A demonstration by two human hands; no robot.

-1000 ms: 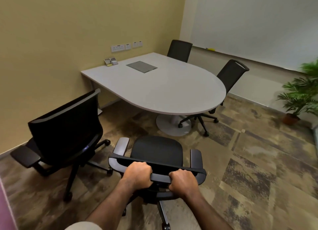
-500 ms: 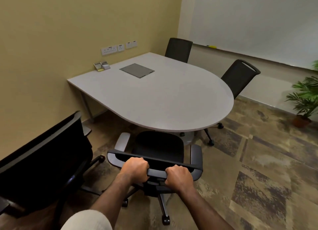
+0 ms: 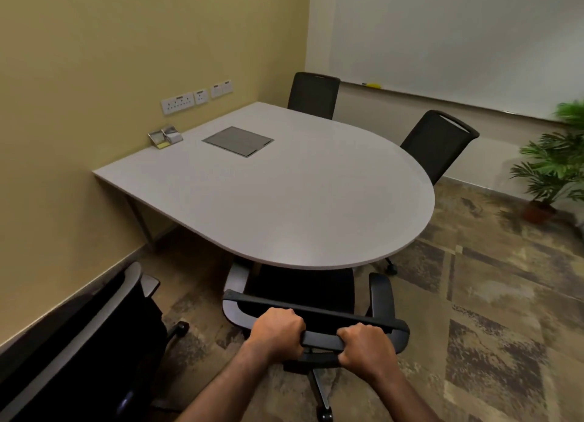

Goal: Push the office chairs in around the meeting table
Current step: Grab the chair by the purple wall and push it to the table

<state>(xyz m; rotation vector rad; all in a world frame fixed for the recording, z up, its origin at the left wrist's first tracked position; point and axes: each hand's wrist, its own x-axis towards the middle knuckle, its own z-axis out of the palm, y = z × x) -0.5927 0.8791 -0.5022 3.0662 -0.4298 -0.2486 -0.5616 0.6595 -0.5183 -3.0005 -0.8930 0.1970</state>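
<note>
A black office chair [image 3: 316, 298] stands right in front of me, its seat partly under the rounded near edge of the white meeting table [image 3: 284, 194]. My left hand [image 3: 276, 330] and my right hand [image 3: 363, 345] both grip the top rail of its backrest. A second black chair [image 3: 82, 352] stands away from the table at the lower left, by the wall. Two more black chairs sit close to the table on the far side, one at the back [image 3: 314, 94] and one at the right [image 3: 437, 143].
A grey cable hatch [image 3: 237, 141] is set in the tabletop, and a small card holder [image 3: 165, 135] sits by the yellow wall. A potted plant [image 3: 550, 168] stands at the right. A whiteboard [image 3: 458, 36] covers the far wall. Patterned carpet lies open to my right.
The chair in my hands has rolled forward, so its seat now goes under the table edge. I have stepped closer, and the left chair has slid toward the frame's lower left.
</note>
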